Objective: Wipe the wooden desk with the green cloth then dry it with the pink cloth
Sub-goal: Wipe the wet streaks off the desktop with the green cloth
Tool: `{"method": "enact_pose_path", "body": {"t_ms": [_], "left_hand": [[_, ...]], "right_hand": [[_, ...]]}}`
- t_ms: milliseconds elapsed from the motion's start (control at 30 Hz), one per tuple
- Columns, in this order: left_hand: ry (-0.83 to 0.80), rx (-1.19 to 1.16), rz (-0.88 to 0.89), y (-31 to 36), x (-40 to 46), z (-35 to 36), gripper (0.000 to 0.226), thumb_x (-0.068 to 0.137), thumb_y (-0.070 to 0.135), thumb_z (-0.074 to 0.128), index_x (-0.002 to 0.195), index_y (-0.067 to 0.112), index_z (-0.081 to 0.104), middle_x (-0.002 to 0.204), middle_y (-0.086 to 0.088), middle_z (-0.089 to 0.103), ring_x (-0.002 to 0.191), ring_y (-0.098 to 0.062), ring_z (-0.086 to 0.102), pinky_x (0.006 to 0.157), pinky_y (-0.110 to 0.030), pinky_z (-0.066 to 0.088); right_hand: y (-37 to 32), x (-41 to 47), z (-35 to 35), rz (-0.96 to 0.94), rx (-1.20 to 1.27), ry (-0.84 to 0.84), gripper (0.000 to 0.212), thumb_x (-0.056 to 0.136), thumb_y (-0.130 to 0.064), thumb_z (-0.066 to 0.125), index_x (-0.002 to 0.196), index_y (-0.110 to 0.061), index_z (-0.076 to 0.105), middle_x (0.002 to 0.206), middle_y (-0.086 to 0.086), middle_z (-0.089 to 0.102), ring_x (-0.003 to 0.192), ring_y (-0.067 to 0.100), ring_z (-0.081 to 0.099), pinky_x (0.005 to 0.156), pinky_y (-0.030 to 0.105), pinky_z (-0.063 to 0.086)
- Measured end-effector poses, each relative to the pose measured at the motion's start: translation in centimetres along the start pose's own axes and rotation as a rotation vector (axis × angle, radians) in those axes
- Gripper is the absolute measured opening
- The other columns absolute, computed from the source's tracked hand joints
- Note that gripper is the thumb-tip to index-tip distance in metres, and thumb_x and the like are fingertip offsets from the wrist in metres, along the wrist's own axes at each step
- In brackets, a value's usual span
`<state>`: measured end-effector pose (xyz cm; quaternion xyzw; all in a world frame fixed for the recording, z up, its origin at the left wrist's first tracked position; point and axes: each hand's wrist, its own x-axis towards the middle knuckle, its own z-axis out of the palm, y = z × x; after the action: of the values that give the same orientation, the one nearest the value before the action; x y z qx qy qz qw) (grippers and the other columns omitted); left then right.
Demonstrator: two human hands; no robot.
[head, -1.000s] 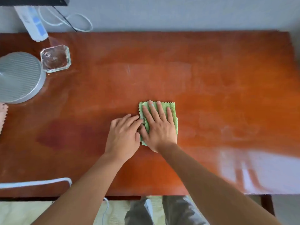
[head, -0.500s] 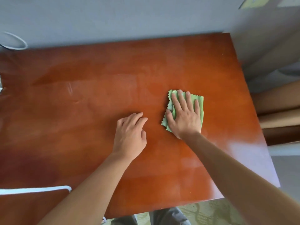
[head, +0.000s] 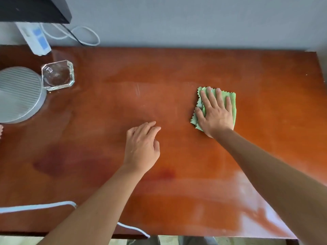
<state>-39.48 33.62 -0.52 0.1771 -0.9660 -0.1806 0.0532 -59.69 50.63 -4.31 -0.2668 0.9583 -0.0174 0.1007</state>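
The right hand (head: 215, 115) lies flat on the green cloth (head: 230, 103). Its fingers are straight and spread, and they press the cloth down on the wooden desk (head: 177, 68). It does not pinch or grab the cloth. The cloth is folded and sits at about 2 o'clock from the middle of the desk, well away from the right edge.

The left hand (head: 142, 147) is near the middle of the desk. Its fingers are loose and a bit bent, and it holds nothing. I cannot tell if it touches the wood or floats just above it.

What could go wrong? The hand only pushes on the cloth. If it slides fast, the cloth might bunch up or slip out from under the palm, and then part of the desk stays dirty.

Far off at 10 o'clock sits a glass dish (head: 58, 75), just beside a round grey thing (head: 19, 94). A big sweep to that side could bump the glass and knock it over or push it off.

A white cord (head: 35, 206) lies by the near edge at 7 o'clock. The left arm could catch it.

A tiny bit of pink (head: 1, 130) peeks in at the left edge, at 9 o'clock. It may be the pink cloth, but too little shows to be sure.
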Motion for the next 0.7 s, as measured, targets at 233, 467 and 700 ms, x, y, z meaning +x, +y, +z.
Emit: {"method": "enact_pose_path", "body": {"t_ms": [233, 467, 700], "left_hand": [[0.060, -0.004, -0.052, -10.8, -1.5, -3.3, 0.038, 0.076, 0.001, 0.061, 0.111, 0.013, 0.070, 0.123, -0.001, 0.066, 0.117, -0.022, 0.061, 0.097, -0.044, 0.043], [0.133, 0.012, -0.210, -20.8, -3.8, -7.6, 0.037, 0.079, 0.003, 0.061, 0.113, 0.013, 0.069, 0.124, -0.001, 0.066, 0.118, -0.020, 0.060, 0.098, -0.042, 0.043], [0.175, 0.028, -0.252, -25.7, -6.2, -9.0, 0.034, 0.081, 0.007, 0.051, 0.107, 0.015, 0.070, 0.119, 0.004, 0.068, 0.116, -0.017, 0.061, 0.098, -0.039, 0.042]], "right_hand": [[-14.6, 2.0, 1.0, -0.119, -0.009, -0.008, 0.072, 0.097, -0.059, 0.008, 0.162, -0.029, 0.001, 0.170, -0.005, -0.002, 0.156, 0.021, -0.012, 0.125, 0.047, -0.009], [-33.0, -2.6, 3.4, -0.365, 0.017, -0.056, 0.070, 0.100, -0.056, 0.012, 0.162, -0.024, 0.007, 0.170, -0.001, 0.004, 0.156, 0.026, -0.009, 0.125, 0.053, -0.002], [-39.3, -4.9, 4.6, -0.455, 0.026, -0.109, 0.070, 0.099, -0.053, 0.011, 0.163, -0.023, 0.009, 0.170, -0.001, 0.002, 0.156, 0.026, -0.013, 0.124, 0.052, -0.007]]}}
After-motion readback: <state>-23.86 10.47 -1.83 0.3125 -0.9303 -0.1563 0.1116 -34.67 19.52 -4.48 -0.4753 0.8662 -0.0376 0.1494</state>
